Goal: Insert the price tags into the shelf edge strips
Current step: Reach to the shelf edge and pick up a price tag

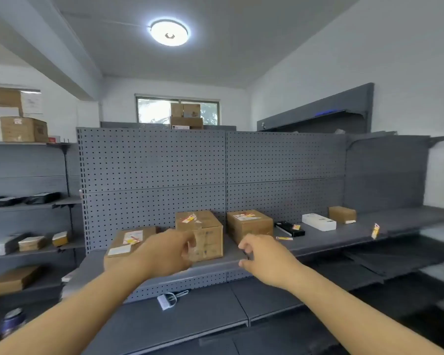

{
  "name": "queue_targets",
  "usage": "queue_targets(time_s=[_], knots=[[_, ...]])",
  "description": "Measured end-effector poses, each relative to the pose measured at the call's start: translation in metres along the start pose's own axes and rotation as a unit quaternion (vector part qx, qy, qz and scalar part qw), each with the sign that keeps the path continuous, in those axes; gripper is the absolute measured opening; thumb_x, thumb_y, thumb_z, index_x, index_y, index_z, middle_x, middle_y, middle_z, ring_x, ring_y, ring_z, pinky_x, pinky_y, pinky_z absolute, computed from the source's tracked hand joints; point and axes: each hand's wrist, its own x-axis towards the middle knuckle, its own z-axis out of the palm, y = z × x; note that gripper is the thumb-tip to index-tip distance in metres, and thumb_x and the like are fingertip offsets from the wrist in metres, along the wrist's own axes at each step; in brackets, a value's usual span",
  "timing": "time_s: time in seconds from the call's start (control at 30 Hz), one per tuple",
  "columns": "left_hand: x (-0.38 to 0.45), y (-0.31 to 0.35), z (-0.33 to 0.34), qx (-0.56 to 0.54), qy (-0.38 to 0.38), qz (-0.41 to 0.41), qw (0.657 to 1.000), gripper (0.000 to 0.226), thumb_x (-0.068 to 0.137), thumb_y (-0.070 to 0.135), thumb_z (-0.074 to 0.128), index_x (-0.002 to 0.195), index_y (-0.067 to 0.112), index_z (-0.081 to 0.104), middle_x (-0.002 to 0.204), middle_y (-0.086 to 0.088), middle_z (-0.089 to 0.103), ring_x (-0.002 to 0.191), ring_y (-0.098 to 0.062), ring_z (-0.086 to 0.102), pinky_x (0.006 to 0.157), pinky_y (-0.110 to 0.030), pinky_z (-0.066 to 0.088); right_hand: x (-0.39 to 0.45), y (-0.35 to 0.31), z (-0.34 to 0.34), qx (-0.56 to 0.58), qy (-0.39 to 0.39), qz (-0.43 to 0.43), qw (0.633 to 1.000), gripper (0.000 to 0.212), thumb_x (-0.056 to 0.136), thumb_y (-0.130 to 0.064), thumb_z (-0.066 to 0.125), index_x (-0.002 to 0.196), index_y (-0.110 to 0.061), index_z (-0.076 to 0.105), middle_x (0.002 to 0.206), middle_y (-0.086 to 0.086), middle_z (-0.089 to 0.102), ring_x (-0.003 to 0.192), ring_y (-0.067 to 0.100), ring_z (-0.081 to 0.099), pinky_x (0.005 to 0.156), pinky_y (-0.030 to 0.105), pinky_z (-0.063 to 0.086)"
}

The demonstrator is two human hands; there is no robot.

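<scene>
- Although several price tags are in view, none can be confirmed as seated in an edge strip: one yellow-and-red price tag [375, 230] stands tilted at the front edge of the shelf [344, 239] to the right, and a second tag [284, 238] lies flat on the shelf surface beside a black box [290, 228].
- The shelf edge strip [215, 267] along the front lip is seen as a thin grey band; near the hands no tag is visible in it, so most of the task is judged outstanding.
- The right hand [263, 260] is held at the strip with thumb and fingers curled toward one another as for a pinch; whether a tag is held between them cannot be told.
- The left hand [164, 252] is blurred, its fingers curled in front of a cardboard box [203, 234]; whether anything is gripped cannot be told.
- The tags appear to be thin, flat, glossy card slips, rectangular and printed in yellow and red.
- The shelving is matt grey metal, backed by a perforated panel [215, 170] with a regular grid of holes.
- Further brown cardboard boxes [249, 224], taped and labelled, and a smooth white box [318, 221] are placed on the shelf.
</scene>
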Motion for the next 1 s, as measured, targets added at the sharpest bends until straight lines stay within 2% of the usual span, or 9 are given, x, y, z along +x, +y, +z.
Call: queue_targets(time_s=[0.27, 0.37, 0.5, 0.7, 0.83, 1.0], knots=[[0.086, 0.065, 0.050, -0.023, -0.009, 0.098, 0.995, 0.036, 0.080, 0.041, 0.063, 0.112, 0.028, 0.052, 0.107, 0.009, 0.061, 0.095, -0.013, 0.057, 0.085, -0.035, 0.051, -0.020, 0.087, -0.015, -0.027, 0.032, 0.093, 0.995, 0.035, 0.087, -0.031, 0.062, 0.119, -0.021, 0.053, 0.120, 0.001, 0.058, 0.106, 0.018, 0.056, 0.089, 0.034, 0.048], [0.128, 0.100, 0.072, -0.026, -0.008, 0.138, 0.990, 0.035, 0.080, 0.042, 0.062, 0.109, 0.026, 0.052, 0.105, 0.007, 0.059, 0.094, -0.014, 0.057, 0.078, -0.031, 0.050, -0.022, 0.134, -0.022, -0.040, 0.033, 0.132, 0.990, 0.035, 0.087, -0.032, 0.062, 0.119, -0.022, 0.053, 0.120, 0.001, 0.058, 0.106, 0.019, 0.054, 0.088, 0.033, 0.047], [0.196, 0.159, 0.099, -0.040, -0.009, 0.197, 0.979, 0.041, 0.080, 0.045, 0.063, 0.116, 0.028, 0.051, 0.112, 0.007, 0.059, 0.098, -0.014, 0.057, 0.083, -0.032, 0.051, -0.021, 0.209, -0.042, -0.048, 0.044, 0.185, 0.981, 0.036, 0.087, -0.033, 0.062, 0.120, -0.023, 0.051, 0.120, 0.001, 0.056, 0.105, 0.018, 0.054, 0.088, 0.032, 0.047], [0.301, 0.257, 0.120, -0.064, -0.006, 0.254, 0.965, 0.038, 0.081, 0.046, 0.060, 0.114, 0.030, 0.050, 0.113, 0.009, 0.059, 0.099, -0.014, 0.056, 0.080, -0.029, 0.045, -0.011, 0.319, -0.088, -0.079, 0.046, 0.245, 0.965, 0.039, 0.086, -0.034, 0.061, 0.121, -0.022, 0.051, 0.119, 0.002, 0.055, 0.107, 0.020, 0.051, 0.091, 0.035, 0.047], [0.357, 0.318, 0.135, -0.084, -0.023, 0.293, 0.952, 0.029, 0.081, 0.045, 0.061, 0.103, 0.030, 0.049, 0.103, 0.011, 0.058, 0.087, -0.011, 0.050, 0.072, -0.026, 0.039, -0.001, 0.384, -0.113, -0.097, 0.044, 0.274, 0.956, 0.039, 0.087, -0.032, 0.059, 0.123, -0.019, 0.050, 0.121, 0.004, 0.054, 0.113, 0.023, 0.048, 0.094, 0.037, 0.046], [0.427, 0.373, 0.170, -0.117, -0.051, 0.326, 0.937, 0.035, 0.081, 0.045, 0.064, 0.111, 0.029, 0.054, 0.104, 0.010, 0.061, 0.094, -0.011, 0.056, 0.082, -0.029, 0.049, 0.018, 0.466, -0.124, -0.095, 0.049, 0.307, 0.946, 0.040, 0.086, -0.033, 0.061, 0.122, -0.020, 0.051, 0.121, 0.004, 0.056, 0.110, 0.023, 0.052, 0.092, 0.039, 0.047]])
